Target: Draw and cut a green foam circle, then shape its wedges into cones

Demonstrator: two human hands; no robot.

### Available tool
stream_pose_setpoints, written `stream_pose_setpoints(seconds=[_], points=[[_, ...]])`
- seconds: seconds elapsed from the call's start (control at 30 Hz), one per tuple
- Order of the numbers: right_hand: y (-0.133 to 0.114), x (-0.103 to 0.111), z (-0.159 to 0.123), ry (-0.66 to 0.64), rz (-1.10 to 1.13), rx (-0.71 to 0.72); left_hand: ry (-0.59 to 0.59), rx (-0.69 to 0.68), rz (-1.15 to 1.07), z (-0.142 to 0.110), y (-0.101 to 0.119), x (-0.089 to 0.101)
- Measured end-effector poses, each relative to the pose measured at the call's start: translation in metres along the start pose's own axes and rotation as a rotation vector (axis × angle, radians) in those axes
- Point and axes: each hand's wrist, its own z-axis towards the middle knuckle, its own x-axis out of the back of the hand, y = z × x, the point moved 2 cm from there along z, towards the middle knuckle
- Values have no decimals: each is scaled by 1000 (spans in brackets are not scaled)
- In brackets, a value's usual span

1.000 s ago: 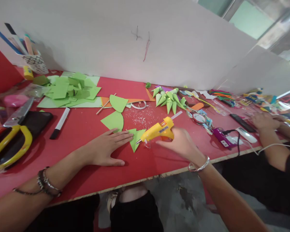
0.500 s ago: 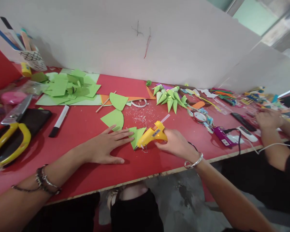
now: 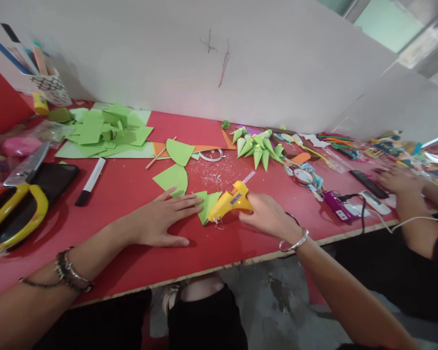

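My right hand (image 3: 264, 216) is closed round the grip of a yellow hot glue gun (image 3: 228, 201), with a clear glue stick (image 3: 248, 177) poking out of its back. The gun's nozzle end is low over a small piece of green paper (image 3: 205, 206) on the red table. My left hand (image 3: 164, 218) lies flat with fingers spread, its fingertips on the left edge of that paper. Just beyond the left fingers lie two rounded green paper cutouts (image 3: 171, 180). Whether the nozzle touches the paper is hard to see.
Green paper scraps (image 3: 105, 129) are heaped at back left, above a marker (image 3: 90, 182) and yellow-handled scissors (image 3: 36, 204). Green paper cones (image 3: 258, 148) stand at the back. A purple power socket (image 3: 339, 208) with cables sits right. Another person's hand (image 3: 401, 179) is at far right.
My hands and the glue gun stay almost in the same place over the paper. At far right, the other person's hand has shifted slightly left.
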Motion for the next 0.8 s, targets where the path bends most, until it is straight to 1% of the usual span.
stream_pose_setpoints(seconds=[0.13, 0.27, 0.5, 0.8], points=[[0, 1, 0, -22, -1, 5, -26, 26, 17, 0, 0, 1], [0, 1, 0, 2, 17, 38, -46, 26, 41, -1, -1, 0], [0, 2, 1, 19, 20, 53, -12, 21, 69, -1, -3, -2], [3, 3, 1, 48, -20, 42, 34, 14, 41, -3, -5, -5]])
